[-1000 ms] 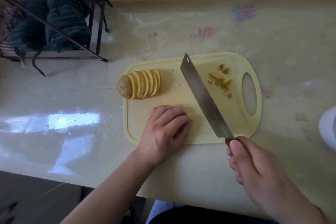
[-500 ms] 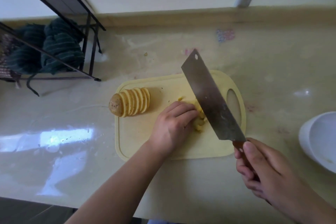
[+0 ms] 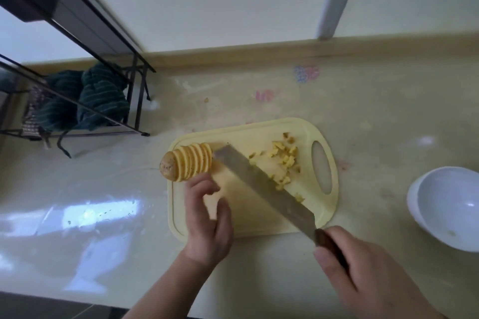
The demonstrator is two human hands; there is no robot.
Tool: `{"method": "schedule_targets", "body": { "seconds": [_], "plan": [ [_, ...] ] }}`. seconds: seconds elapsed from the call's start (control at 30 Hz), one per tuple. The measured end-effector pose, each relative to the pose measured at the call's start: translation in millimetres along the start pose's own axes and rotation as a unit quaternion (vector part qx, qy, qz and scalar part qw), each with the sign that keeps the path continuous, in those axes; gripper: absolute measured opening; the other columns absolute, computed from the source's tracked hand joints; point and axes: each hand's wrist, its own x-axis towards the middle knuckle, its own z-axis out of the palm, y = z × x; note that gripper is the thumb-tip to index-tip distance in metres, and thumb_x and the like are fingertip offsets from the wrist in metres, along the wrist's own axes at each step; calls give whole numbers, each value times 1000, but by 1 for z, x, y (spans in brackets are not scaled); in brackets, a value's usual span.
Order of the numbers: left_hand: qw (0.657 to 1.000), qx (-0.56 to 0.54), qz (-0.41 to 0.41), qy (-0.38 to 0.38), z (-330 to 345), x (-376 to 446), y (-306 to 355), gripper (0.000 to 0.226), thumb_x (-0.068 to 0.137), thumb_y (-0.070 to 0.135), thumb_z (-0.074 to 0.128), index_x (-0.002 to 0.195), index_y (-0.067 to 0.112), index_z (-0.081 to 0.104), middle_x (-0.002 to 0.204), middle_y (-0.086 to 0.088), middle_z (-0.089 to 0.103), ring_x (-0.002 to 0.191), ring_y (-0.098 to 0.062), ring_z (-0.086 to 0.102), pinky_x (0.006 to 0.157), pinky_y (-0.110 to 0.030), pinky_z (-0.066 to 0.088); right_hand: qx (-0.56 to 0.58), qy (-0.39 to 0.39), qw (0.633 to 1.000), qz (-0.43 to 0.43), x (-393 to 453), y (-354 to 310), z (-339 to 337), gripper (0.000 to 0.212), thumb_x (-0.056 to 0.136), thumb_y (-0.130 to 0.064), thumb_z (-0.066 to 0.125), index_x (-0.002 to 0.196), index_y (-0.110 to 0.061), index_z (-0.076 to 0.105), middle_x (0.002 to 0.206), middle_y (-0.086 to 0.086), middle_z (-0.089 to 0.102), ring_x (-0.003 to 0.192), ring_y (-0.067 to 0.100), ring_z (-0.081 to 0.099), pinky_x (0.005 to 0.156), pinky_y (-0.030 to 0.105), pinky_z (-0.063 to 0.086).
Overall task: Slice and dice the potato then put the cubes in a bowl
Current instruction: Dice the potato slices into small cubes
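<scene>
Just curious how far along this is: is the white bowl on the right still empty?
Nearly empty. The white bowl shows a bare inside apart from one small speck near its bottom; the potato cubes still lie on the cutting board.

No readable text, label, brand, number or sign is to be found. Two small coloured markings are seen on the countertop (image 3: 388,111), well beyond the left hand (image 3: 207,217) and the right hand (image 3: 368,274): a pink one (image 3: 267,95) and a blue-and-pink one (image 3: 306,73). Both are too blurred for any letters or figures to be made out, and it cannot be told whether they are writing or mere pattern.
</scene>
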Motion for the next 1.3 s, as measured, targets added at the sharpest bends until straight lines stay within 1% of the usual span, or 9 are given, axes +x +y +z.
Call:
{"method": "schedule_targets", "body": {
  "seconds": [0.1, 0.2, 0.37, 0.53, 0.83, 1.0, 1.1, 1.17, 1.3],
  "plan": [
    [996, 14, 87, -12, -20, -8, 21, 12, 91, 16, 56, 93, 13, 45, 99, 2, 45, 93, -19, 48, 85, -32, 40, -131, 19, 989, -59, -9, 6, 19, 49, 91, -60, 29, 90, -27, 64, 61, -14, 60, 43, 8, 55, 36, 22, 42],
    [961, 103, 205, -157, -24, -5, 44, 16, 85, 27, 67, 82, 16, 56, 83, 0, 55, 78, -26, 53, 73, -38, 44, -203, 88, 968, -122, -10, 12, 28, 61, 94, -56, 26, 88, -16, 73, 63, -2, 63, 42, 18, 57, 32, 29, 45],
    [908, 273, 97, -304, 1, 10, 45, 34, 88, 54, 60, 73, 25, 51, 72, 8, 50, 68, -17, 48, 61, -37, 49, -257, 123, 949, -133, -2, 5, 27, 69, 95, -55, 16, 79, -17, 72, 54, 1, 56, 35, 18, 51, 27, 27, 33],
    [897, 252, 92, -351, 18, 28, 29, 36, 91, 58, 49, 74, 26, 51, 73, 9, 54, 67, -15, 51, 60, -33, 48, -279, 117, 942, -143, 5, 9, 26, 63, 95, -54, 21, 81, -18, 71, 55, -1, 57, 37, 18, 52, 29, 26, 33],
    [938, 182, 34, -293, 48, 46, 19, 24, 88, 36, 59, 76, 16, 57, 75, -1, 58, 70, -24, 56, 59, -32, 47, -303, 82, 938, -148, 14, 6, 23, 43, 83, -53, 37, 73, -21, 64, 54, -2, 54, 38, 16, 51, 30, 27, 31],
    [974, 140, 12, -175, 9, 56, 17, 19, 92, 27, 57, 90, 11, 68, 89, 5, 62, 79, -12, 56, 69, -21, 48, -238, 31, 965, -108, 5, 18, 17, 54, 95, -57, 20, 88, -23, 61, 62, -5, 61, 42, 14, 55, 33, 28, 34],
    [987, 130, -16, -96, -27, 64, 13, 12, 92, 16, 62, 96, 8, 70, 91, 7, 61, 77, -6, 54, 74, -11, 44, -155, -37, 985, -71, -9, 13, 8, 76, 78, -77, -4, 103, -30, 50, 86, -11, 65, 67, 11, 62, 59, 30, 50],
    [992, 109, -56, -44, -43, 69, 14, 12, 92, 13, 61, 101, 10, 69, 92, 4, 63, 80, -5, 58, 73, -13, 47, -115, -84, 989, -48, -20, 11, 6, 83, 66, -81, -11, 103, -33, 46, 86, -15, 59, 79, 4, 58, 74, 21, 45],
    [991, 67, -117, -3, -49, 68, 10, 15, 94, 14, 59, 106, 20, 64, 94, 1, 65, 85, -2, 61, 74, -12, 48, 113, -186, 976, 22, -19, 4, 4, 48, 83, -71, 29, 78, -28, 49, 60, -8, 53, 58, 4, 50, 62, 21, 40]
  ]
}}
